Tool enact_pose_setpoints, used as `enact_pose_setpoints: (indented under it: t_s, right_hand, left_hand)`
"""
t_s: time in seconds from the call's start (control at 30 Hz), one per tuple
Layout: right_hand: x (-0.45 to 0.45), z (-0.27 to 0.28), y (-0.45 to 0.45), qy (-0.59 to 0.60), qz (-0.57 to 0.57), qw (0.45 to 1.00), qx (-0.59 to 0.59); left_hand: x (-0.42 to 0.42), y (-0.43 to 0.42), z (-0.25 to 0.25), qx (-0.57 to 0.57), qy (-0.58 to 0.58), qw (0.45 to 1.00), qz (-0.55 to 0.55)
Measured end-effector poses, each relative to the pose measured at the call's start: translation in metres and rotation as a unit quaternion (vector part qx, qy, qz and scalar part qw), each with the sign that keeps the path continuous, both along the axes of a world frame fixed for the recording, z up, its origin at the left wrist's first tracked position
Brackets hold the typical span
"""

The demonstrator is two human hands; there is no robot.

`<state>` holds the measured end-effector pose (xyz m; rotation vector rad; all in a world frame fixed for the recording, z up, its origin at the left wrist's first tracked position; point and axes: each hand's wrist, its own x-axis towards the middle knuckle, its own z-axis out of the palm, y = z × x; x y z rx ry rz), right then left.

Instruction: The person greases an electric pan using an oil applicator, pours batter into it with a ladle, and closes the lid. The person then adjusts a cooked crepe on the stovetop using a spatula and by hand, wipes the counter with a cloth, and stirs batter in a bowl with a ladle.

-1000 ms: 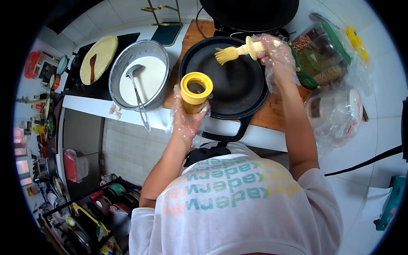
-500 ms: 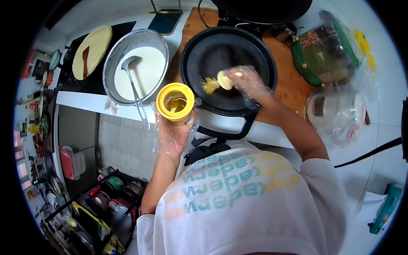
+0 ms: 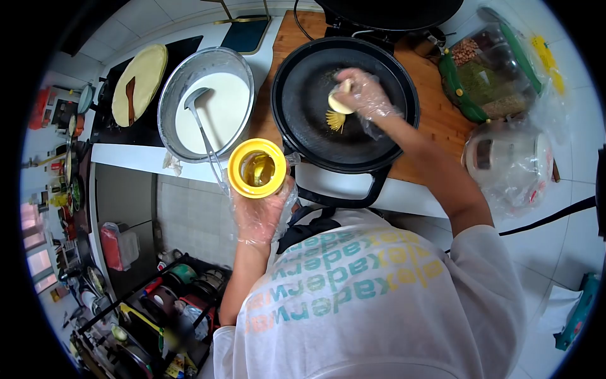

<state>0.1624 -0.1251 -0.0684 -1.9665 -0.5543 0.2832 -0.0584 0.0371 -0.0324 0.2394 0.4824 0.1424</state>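
My left hand, in a clear plastic glove, is closed around an oil jar with a yellow rim and some yellow liquid inside. It is held up just left of the pan's handle. My right hand, also gloved, grips a yellow oil brush by its round cap. The brush's splayed bristles are over the black flat pan, seemingly against its surface. A few wet-looking specks show on the pan's far part.
Left of the pan stands a metal pot of white batter with a ladle in it. Farther left, a pale round pancake lies under a brown spatula. A green-lidded grain container and a plastic-wrapped appliance stand at right.
My right hand has carried the brush up and to the right across the pan, and its bristles now point downward. The jar in my left hand is tilted a little differently.
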Motion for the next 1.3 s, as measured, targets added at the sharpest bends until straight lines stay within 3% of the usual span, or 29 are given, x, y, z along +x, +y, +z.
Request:
enact_pose_setpoints:
  t_s: [0.03,0.07,0.23,0.27,0.3,0.37,0.47,0.63,0.67,0.7,0.77,0.87,1.0,1.1,1.23,1.3]
  right_hand:
    - [-0.005,-0.004,0.005,0.001,0.026,1.000,0.017]
    - [-0.004,-0.003,0.005,-0.115,0.048,0.989,-0.077]
    - [-0.003,-0.002,-0.048,-0.226,0.079,0.965,-0.111]
    - [0.011,-0.006,-0.066,-0.280,0.061,0.945,-0.161]
    - [0.017,-0.001,-0.074,-0.268,-0.030,0.949,-0.165]
    - [0.041,-0.001,-0.084,-0.291,-0.079,0.934,-0.192]
    - [0.066,-0.029,-0.060,-0.303,-0.106,0.939,-0.124]
    - [-0.006,-0.014,-0.034,-0.186,0.103,0.976,-0.041]
    - [-0.018,-0.006,-0.046,-0.256,0.165,0.943,-0.131]
    - [-0.030,-0.008,-0.060,-0.061,0.118,0.987,-0.086]
    - [-0.037,-0.007,-0.087,-0.090,0.055,0.982,-0.156]
    - [-0.012,0.006,-0.108,-0.095,-0.010,0.989,-0.112]
    - [0.027,0.006,-0.093,-0.271,-0.138,0.938,-0.164]
    - [0.038,-0.006,-0.073,-0.310,-0.088,0.935,-0.145]
    - [0.019,-0.018,-0.056,-0.235,0.053,0.965,-0.108]
    - [0.012,-0.009,-0.059,-0.198,0.119,0.961,-0.152]
  left_hand:
    - [-0.001,0.000,0.000,-0.009,0.000,1.000,0.003]
    - [-0.002,0.001,-0.001,-0.018,-0.001,1.000,0.005]
    - [-0.003,0.003,-0.001,-0.031,-0.003,0.999,0.005]
    - [-0.003,0.004,-0.001,-0.035,-0.010,0.999,0.004]
    - [-0.003,0.003,-0.001,-0.038,-0.017,0.999,0.004]
    - [-0.002,0.003,-0.003,-0.044,-0.021,0.999,0.000]
    - [0.001,0.001,-0.002,-0.033,-0.013,0.999,-0.004]
    - [0.009,-0.002,-0.003,-0.038,-0.027,0.999,-0.023]
    - [0.009,-0.003,-0.004,-0.037,-0.032,0.998,-0.028]
    - [0.010,-0.003,-0.005,-0.043,-0.028,0.998,-0.028]
    - [0.011,-0.004,-0.007,-0.055,-0.020,0.998,-0.027]
    - [0.009,-0.004,-0.010,-0.064,-0.026,0.997,-0.029]
    - [0.009,-0.004,-0.013,-0.064,-0.040,0.996,-0.038]
    - [0.008,-0.003,-0.014,-0.065,-0.043,0.996,-0.038]
    - [0.009,-0.006,-0.016,-0.045,-0.047,0.997,-0.037]
    - [0.009,-0.008,-0.015,-0.044,-0.034,0.998,-0.035]
